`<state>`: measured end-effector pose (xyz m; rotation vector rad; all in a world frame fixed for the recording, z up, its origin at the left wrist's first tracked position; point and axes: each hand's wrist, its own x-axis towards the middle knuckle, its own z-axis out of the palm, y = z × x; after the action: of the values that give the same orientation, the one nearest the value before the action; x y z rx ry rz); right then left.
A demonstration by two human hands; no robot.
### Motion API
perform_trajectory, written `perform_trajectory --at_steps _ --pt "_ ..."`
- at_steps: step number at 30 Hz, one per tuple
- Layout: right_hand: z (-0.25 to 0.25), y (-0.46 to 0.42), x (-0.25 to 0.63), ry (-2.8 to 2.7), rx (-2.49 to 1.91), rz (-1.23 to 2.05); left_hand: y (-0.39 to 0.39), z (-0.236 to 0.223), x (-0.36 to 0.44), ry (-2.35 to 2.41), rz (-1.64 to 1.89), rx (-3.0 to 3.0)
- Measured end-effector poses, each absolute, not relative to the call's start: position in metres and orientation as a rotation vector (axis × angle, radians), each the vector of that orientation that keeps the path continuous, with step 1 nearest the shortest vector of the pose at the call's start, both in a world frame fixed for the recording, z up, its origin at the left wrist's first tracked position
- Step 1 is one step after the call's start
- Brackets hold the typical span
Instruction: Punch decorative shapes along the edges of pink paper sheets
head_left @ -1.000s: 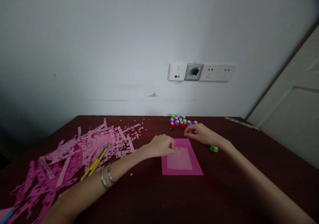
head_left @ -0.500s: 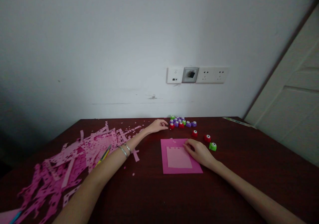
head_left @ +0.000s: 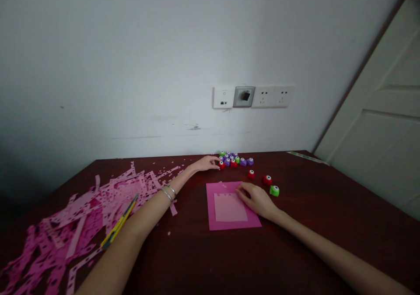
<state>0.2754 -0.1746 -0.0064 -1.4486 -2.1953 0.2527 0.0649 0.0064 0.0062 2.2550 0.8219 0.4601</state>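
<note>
Toward the far side of the dark red table (head_left: pixel 190 260), the left arm stretches forward and the left hand (head_left: pixel 206 163) reaches, palm down, to a red punch (head_left: pixel 222 165) at the near left corner of a cluster. Its thumb and forefinger are parted, with their tips at the punch; whether they grip it, I cannot tell. Two silvery bracelets (head_left: pixel 168 194) circle the left wrist.

Nearer and to the right, the right hand (head_left: pixel 260 200) lies low, its fingers bent and their tips over the far right part of a bright pink card (head_left: pixel 211 209). I cannot tell whether anything is held between them. A pale pink sheet (head_left: pixel 230 208) lies on the card, with small darker marks along its far edge; the right hand covers its far right corner.

Just beyond the right hand stand two more red punches (head_left: pixel 267 180) and a green punch (head_left: pixel 274 191), apart from the cluster. Purple punches (head_left: pixel 250 161) sit at the cluster's right end. On the left, a wide heap of pink paper scraps (head_left: pixel 98 207) spreads out, with a yellow knife (head_left: pixel 120 223) on it. The left forearm stands between this heap and the card, hiding some scraps.
</note>
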Motion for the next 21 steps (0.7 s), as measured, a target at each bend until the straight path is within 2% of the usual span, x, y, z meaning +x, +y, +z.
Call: perform_trajectory --at_steps 21 --pt "-0.0072 -0.1737 0.2758 -2.207 -1.443 0.262 0.0010 -0.0008 0.0656 0.961 0.592 2.316"
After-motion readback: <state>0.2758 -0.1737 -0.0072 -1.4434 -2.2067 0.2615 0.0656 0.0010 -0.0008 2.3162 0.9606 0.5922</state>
